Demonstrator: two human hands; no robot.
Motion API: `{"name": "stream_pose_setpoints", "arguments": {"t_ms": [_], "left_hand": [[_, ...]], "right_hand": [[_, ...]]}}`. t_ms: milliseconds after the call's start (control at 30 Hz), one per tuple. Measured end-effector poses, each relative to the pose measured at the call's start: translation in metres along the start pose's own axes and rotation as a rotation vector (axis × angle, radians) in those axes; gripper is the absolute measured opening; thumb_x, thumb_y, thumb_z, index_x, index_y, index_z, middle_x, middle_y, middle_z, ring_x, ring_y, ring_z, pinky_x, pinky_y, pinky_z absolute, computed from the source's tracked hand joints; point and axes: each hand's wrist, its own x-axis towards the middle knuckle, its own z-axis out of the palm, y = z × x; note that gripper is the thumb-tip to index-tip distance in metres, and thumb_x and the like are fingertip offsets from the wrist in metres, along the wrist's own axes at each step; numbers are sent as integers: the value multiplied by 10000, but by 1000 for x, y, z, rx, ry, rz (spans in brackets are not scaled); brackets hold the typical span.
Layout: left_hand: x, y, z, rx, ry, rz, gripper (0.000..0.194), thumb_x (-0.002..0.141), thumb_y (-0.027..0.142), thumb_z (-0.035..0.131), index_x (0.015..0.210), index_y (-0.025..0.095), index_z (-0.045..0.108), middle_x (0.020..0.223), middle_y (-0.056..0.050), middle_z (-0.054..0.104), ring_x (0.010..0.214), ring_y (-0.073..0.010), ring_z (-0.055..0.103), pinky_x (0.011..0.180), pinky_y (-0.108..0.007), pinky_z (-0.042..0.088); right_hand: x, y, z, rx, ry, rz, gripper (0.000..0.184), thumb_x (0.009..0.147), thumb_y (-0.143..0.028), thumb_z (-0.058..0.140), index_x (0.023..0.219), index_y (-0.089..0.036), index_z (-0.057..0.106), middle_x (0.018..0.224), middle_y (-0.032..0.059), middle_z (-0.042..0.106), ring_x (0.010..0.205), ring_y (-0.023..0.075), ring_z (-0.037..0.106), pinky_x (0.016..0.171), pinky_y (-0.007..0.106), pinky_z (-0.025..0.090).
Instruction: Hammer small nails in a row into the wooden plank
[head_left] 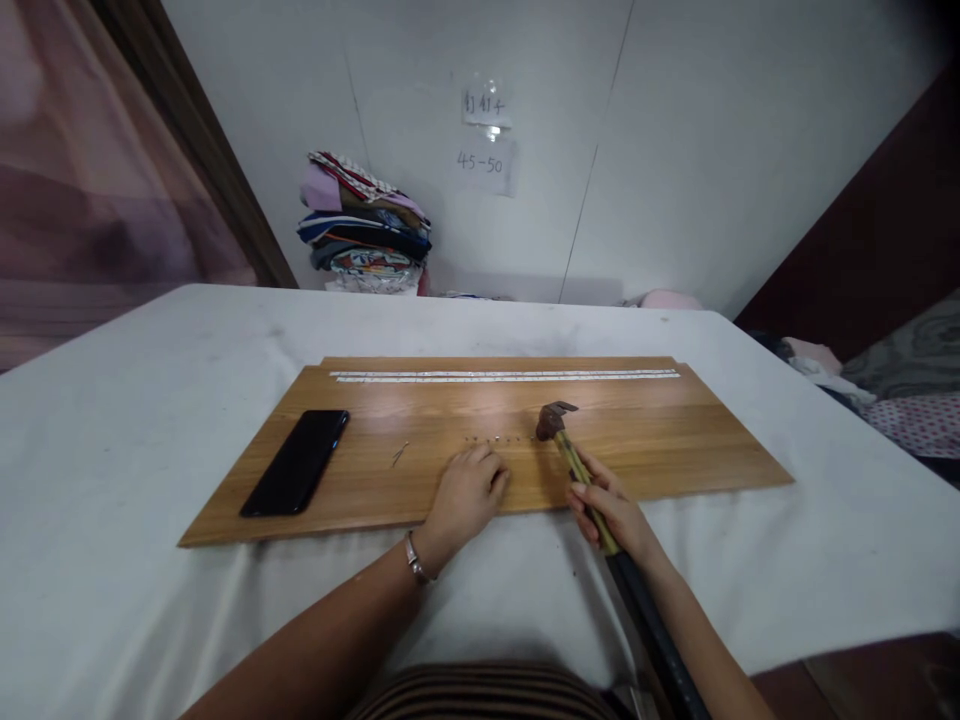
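The right hand (609, 510) gripped the hammer (628, 580) by the shaft, with the fingers wrapped around it and the thumb laid along it. The hammer was inclined: its brown head stood forward, above the board (390, 410), and its dark grip ran back past the wrist toward the person's body. The claw pointed to the right. Contact between the head and the board could not be determined.

The left hand (466, 492) rested on the board near its front edge, palm down, with the fingers curled and close together. Whether it held anything could not be determined. A wristband (415, 560) encircled the left wrist.

A short row of nails (497, 438) was located on the board just beyond the left fingertips. The row extended rightward to a position just beside the hammer head. The nails were too small to show whether they were upright.

A few pins (400, 454) lay to the left of the left hand. A black phone (296, 463) lay farther left, set at an angle. Two white strips (506, 377) ran parallel along the far side of the board. The board lay flat on a white cloth (112, 420).
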Motion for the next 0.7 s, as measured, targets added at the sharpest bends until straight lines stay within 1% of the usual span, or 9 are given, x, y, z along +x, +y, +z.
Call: {"name": "stream_pose_setpoints", "arguments": {"t_ms": [200,433,700], "left_hand": [[0,-1,0,4,-6,-10,133,902,207,546,782,189,602,857,-37,616,810,-193,550,721,-325,410],[-1,-1,0,-2,-5,-3,141,909,215,537,788,186,604,865,-35,617,819,-189,552,729,-321,410],[0,-1,1,-6,8,5,135,902,203,542,780,188,598,856,-36,612,808,-188,546,718,-317,405]], "right_hand": [[-1,2,-1,9,18,-33,757,775,-329,671,1439,-161,348,558,-87,550,276,43,385,257,139,314],[-1,1,-1,0,3,-5,759,768,-325,677,1431,-156,350,547,-94,544,271,48,394,252,139,307],[-1,1,-1,33,3,-24,761,769,-330,682,1432,-162,348,555,-90,547,273,46,390,251,137,307]]}}
